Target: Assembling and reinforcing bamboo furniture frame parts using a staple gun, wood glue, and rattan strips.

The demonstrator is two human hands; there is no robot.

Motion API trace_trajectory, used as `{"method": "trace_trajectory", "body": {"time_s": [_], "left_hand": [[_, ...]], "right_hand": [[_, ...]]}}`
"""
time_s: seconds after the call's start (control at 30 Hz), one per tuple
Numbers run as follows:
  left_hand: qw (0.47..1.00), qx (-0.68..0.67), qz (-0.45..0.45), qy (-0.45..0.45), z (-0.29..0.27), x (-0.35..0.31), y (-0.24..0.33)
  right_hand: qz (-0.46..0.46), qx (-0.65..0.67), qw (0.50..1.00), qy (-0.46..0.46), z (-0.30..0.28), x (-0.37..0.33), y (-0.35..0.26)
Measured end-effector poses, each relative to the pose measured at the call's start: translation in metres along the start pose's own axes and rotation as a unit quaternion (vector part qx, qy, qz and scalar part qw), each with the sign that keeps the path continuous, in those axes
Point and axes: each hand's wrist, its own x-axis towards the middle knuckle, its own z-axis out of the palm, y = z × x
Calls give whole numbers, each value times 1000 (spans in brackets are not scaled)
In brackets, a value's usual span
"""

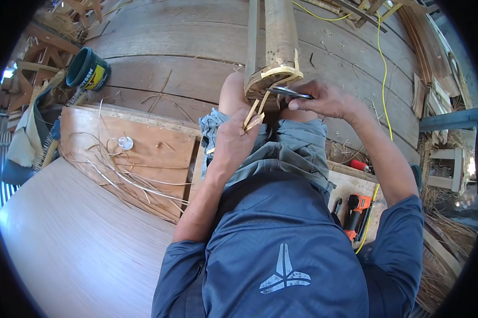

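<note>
My left hand (236, 137) is closed round pale, flat rattan strips (253, 117); their ends stick up past my fingers. My right hand (326, 99) grips a slim, shiny metal cutting tool (292, 93) that looks like scissors, though the fingers cover part of it. The tool's tip points left, close to the upper strip ends. Just beyond both hands, a thick round wooden pole (281, 40) reaches my knees, its cut end facing me. A pale strip (278, 70) wraps round the pole near that end, and a thinner bar (252, 34) runs alongside.
Loose rattan strips (119, 175) and a small clear round object (125, 143) lie on a wooden board at left. A dark green bucket (88, 70) stands beyond. At right are an orange-and-black nail gun (357, 214), a red-handled object (359, 165) and a yellow hose (384, 69).
</note>
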Motion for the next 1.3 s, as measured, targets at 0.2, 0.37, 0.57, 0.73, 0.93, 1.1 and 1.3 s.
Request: {"method": "trace_trajectory", "body": {"time_s": [0.2,0.37,0.57,0.73,0.93,1.1,1.3], "left_hand": [[997,-51,-7,-56,-14,-7,12],[989,-114,-46,-79,-23,-8,17],[990,-120,-44,-66,-18,-7,20],[990,-90,-67,-86,-23,-6,22],[982,128,123,72,-27,21,28],[981,97,155,71,-12,58,30],[981,75,176,38,-5,65,23]], "right_hand": [[-45,46,998,-12,-9,9,0],[15,-66,998,-4,-11,-2,10],[-56,-50,997,-12,-8,6,12],[-108,-5,994,0,-3,12,7],[-192,-124,959,167,17,-15,27],[208,128,969,37,35,-87,108],[422,108,896,87,134,-172,187]]}}
